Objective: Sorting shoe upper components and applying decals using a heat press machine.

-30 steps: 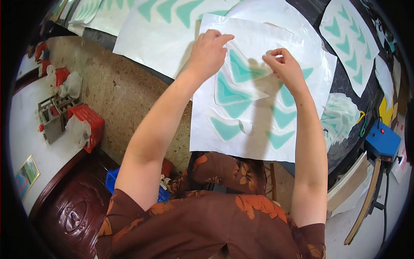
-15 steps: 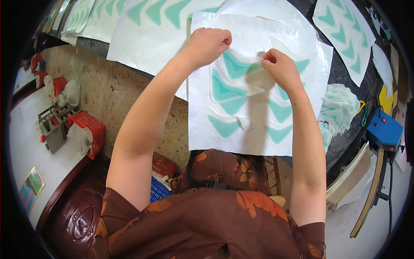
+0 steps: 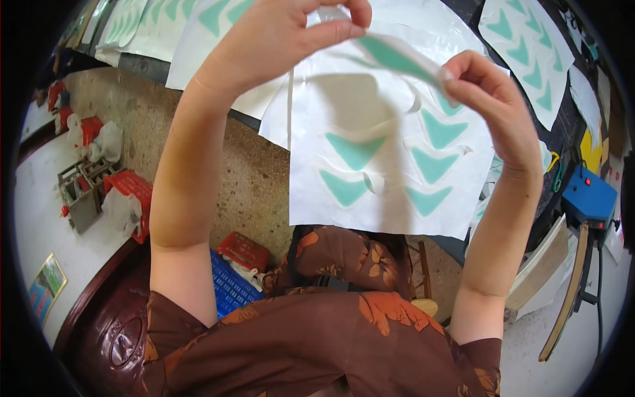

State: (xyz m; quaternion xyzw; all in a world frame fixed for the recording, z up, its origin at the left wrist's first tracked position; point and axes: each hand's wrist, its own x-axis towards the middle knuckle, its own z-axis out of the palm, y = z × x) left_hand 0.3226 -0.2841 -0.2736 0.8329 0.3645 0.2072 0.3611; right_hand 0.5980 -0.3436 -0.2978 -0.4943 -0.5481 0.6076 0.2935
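Observation:
Between my hands hangs a teal and white V-shaped sticker (image 3: 395, 56), raised off the sheet and slightly blurred. My left hand (image 3: 311, 26) pinches its left end between thumb and fingers; the upper part of that hand runs out of view. The right end is gripped by my right hand (image 3: 486, 86), thumb against fingertips. Below both hands lies a white backing sheet (image 3: 311, 172) that overhangs the near table edge. It carries two columns of teal V shapes, such as a teal V-shaped sticker (image 3: 357, 153) with loose white strips curling beside some of them.
More printed white sheets (image 3: 529, 59) cover the dark table. To the right are a pile of teal and white pieces (image 3: 481, 192), green-handled scissors (image 3: 557, 175) and a blue device (image 3: 589, 198). Red boxes (image 3: 129, 192) and a dark red chair (image 3: 112, 324) stand at left.
Both hands rose off the sheet and spread apart, lifting the V-shaped sticker away. Its spot in the upper left column now shows bare white. The right hand moved right, the left up.

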